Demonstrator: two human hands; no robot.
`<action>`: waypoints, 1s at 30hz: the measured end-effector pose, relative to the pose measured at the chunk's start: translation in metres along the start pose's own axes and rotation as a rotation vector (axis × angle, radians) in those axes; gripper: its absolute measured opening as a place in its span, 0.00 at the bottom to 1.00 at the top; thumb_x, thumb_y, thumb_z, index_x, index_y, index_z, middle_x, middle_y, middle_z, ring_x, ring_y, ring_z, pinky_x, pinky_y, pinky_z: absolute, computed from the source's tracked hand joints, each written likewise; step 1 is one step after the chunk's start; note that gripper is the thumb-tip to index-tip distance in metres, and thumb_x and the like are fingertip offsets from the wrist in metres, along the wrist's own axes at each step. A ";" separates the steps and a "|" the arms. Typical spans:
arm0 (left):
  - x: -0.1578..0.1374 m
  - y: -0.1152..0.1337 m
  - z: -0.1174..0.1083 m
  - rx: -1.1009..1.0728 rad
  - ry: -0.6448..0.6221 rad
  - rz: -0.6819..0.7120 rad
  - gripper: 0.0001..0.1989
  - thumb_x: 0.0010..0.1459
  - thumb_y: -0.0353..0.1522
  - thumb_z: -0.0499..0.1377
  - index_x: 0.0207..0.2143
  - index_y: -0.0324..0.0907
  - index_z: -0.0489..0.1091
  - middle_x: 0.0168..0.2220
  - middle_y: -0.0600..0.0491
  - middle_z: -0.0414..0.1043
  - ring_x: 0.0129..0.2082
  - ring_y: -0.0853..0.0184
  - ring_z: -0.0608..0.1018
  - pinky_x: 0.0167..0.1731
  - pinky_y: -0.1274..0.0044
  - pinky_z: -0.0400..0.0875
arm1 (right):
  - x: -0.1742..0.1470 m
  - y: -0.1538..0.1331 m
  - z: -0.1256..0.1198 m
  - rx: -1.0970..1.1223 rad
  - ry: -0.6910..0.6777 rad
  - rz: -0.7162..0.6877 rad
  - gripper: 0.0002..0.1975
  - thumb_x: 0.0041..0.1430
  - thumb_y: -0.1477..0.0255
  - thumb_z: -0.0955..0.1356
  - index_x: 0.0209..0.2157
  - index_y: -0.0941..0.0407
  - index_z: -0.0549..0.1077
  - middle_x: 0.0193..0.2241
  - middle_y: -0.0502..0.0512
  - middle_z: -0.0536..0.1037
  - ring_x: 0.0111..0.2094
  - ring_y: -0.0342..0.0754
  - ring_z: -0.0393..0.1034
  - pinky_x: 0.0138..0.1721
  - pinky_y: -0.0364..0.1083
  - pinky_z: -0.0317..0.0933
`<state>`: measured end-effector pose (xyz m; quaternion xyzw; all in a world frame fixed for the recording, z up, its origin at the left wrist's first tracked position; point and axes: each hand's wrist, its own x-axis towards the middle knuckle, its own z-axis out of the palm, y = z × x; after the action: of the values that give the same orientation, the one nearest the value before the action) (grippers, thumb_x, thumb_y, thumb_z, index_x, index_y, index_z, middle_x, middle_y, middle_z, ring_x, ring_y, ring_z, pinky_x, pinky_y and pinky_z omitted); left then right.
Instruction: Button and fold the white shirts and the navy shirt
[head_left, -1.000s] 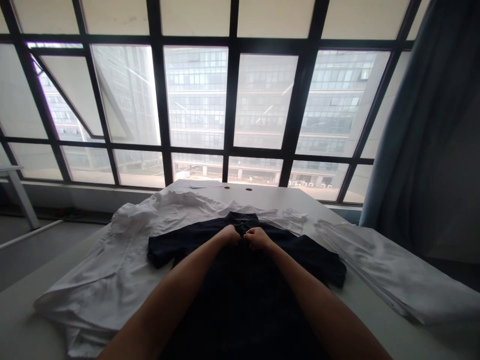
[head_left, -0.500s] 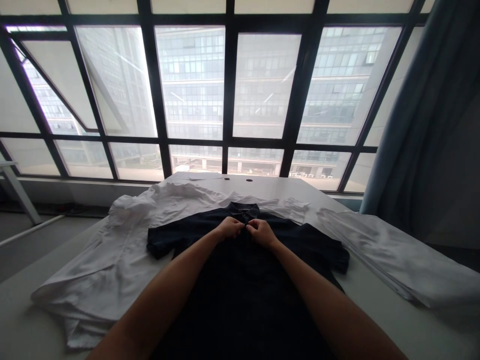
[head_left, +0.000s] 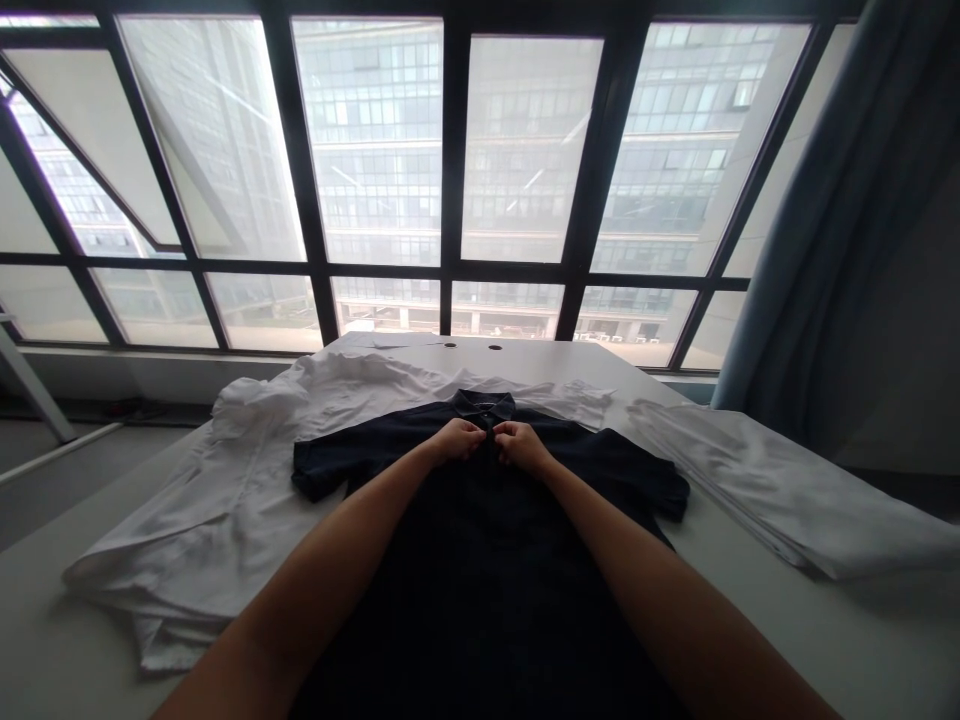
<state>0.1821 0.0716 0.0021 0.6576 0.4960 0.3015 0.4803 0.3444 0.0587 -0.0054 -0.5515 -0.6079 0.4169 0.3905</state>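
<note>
A dark short-sleeved polo shirt lies spread face up, its collar toward the window and its sleeves out to both sides. My left hand pinches the front placket just below the collar from the left. Opposite it, my right hand pinches the same placket from the right, fingertips a small gap from the left ones. Both forearms reach across the shirt's body. Any button between the fingers is too small to make out.
Crumpled white cloth lies left of the shirt and behind it. Folded white cloth lies on the right of the white table. Beyond stand large windows, with a grey-blue curtain at the right.
The camera view has tilted slightly down, so everything sits a little higher. Both hands stay at the placket, with only slight finger movement.
</note>
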 end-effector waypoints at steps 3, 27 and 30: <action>-0.001 0.001 -0.001 -0.004 -0.018 0.009 0.13 0.54 0.37 0.61 0.23 0.38 0.65 0.16 0.62 0.59 0.14 0.78 0.61 0.16 0.83 0.54 | 0.000 -0.002 -0.001 0.001 -0.021 -0.009 0.05 0.56 0.81 0.65 0.33 0.59 0.71 0.20 0.46 0.72 0.15 0.38 0.65 0.15 0.37 0.58; 0.002 -0.001 0.007 -0.005 0.131 -0.012 0.11 0.57 0.34 0.63 0.28 0.34 0.75 0.15 0.61 0.60 0.13 0.78 0.61 0.15 0.83 0.54 | -0.003 0.000 0.008 -0.479 0.131 -0.283 0.05 0.53 0.72 0.70 0.29 0.59 0.77 0.27 0.55 0.80 0.29 0.46 0.73 0.31 0.41 0.60; 0.003 -0.003 0.008 -0.017 0.143 -0.002 0.08 0.59 0.31 0.61 0.29 0.34 0.74 0.15 0.62 0.59 0.13 0.78 0.61 0.14 0.83 0.55 | -0.004 -0.002 0.008 -0.468 0.130 -0.275 0.05 0.53 0.73 0.70 0.29 0.59 0.77 0.27 0.55 0.79 0.29 0.46 0.73 0.31 0.40 0.60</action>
<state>0.1884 0.0717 -0.0036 0.6296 0.5271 0.3513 0.4498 0.3369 0.0537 -0.0066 -0.5645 -0.7305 0.1721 0.3436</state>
